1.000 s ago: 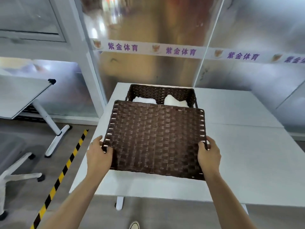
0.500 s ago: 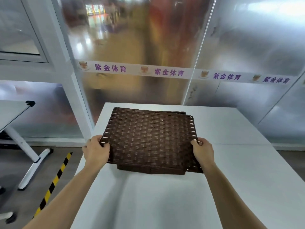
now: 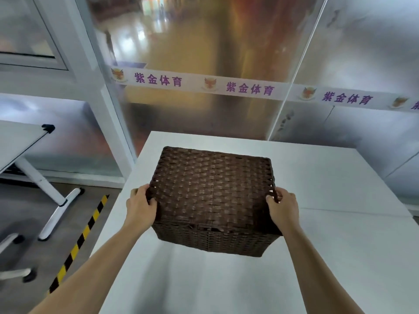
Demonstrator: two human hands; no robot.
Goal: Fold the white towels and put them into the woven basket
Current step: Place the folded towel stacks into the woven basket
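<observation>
A: Basket first. It sits on the white table, right in front of you, with its lid lying flat on top.

B: Where are the towels?

A: You can't see any. The lid covers the whole top, so if they are inside, they are hidden.

B: What are my hands doing?

A: Your left hand grips the lid's left edge. The thumb lies on top and the fingers curl under the rim. Your right hand grips the right edge the same way. Both hands are clamped on the lid, not on the basket walls.

B: So which step is this?

A: It looks like the last one, closing up. The lid seems to sit square on the basket. The front wall shows below it, and no gap shows along the front.

B: What do I do next?

A: Press down softly on both sides so the lid sits snug. Then open your fingers and lift both hands away. Go slow, so you don't drag the lid crooked. No loose towel shows on the table near you, so I think nothing is left to fold.
</observation>
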